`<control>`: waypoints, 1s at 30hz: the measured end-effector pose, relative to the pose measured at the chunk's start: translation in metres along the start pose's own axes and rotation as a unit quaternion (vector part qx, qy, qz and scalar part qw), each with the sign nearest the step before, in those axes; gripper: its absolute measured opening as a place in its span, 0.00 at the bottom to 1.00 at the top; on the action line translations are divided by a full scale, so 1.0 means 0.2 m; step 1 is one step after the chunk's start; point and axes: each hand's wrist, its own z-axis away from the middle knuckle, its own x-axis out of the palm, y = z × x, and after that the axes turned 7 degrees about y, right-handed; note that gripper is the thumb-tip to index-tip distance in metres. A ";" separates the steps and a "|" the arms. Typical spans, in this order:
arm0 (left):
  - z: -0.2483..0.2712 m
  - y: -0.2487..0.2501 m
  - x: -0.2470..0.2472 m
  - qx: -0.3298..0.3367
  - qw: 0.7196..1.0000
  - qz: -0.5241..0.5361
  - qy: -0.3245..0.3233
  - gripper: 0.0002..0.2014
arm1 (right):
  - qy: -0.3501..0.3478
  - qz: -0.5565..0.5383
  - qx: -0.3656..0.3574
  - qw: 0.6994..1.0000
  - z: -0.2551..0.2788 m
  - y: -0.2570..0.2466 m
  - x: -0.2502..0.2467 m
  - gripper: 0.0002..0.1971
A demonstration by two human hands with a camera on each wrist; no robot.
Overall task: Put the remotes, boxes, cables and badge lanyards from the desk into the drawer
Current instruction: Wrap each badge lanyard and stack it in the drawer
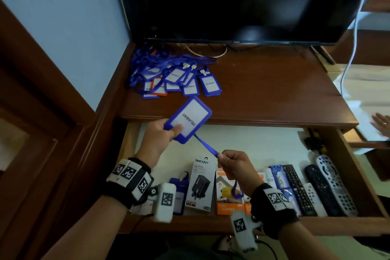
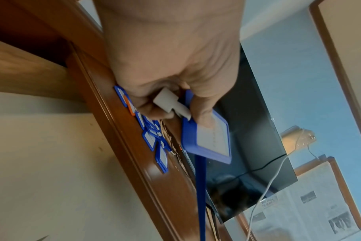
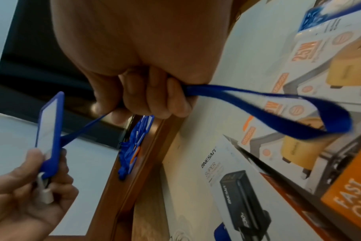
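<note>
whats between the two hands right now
A taut blue strap runs from the badge holder in the left hand to the right hand; clearest in the head view.

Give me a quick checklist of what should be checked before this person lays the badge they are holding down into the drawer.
1. Badge holder firmly held: ok, the left hand grips its lower end, thumb on the face.
2. Strap under control: ok, the right hand grips it, stretched straight between the hands.
3. Strap's loose end clear: not ok, a loop hangs under the right hand over the orange charger boxes.
4. Drawer open: ok.
5. Free room in the drawer: ok, the white bottom behind the boxes and remotes is bare.
6. Work left on the desk: not ok, a pile of badges is still there.
</note>
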 end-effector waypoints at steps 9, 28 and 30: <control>0.00 -0.05 0.12 0.017 0.996 -0.062 0.068 0.09 | -0.082 0.111 -0.062 0.988 0.07 -0.14 0.07 0.13; 0.15 -0.03 0.08 -0.003 0.842 -0.362 -0.400 0.04 | -0.006 0.167 -0.050 0.985 0.04 -0.17 -0.01 0.12; 0.14 -0.01 0.05 -0.040 0.846 -0.318 -0.426 0.07 | -0.013 0.173 -0.028 0.984 0.02 -0.14 -0.02 0.13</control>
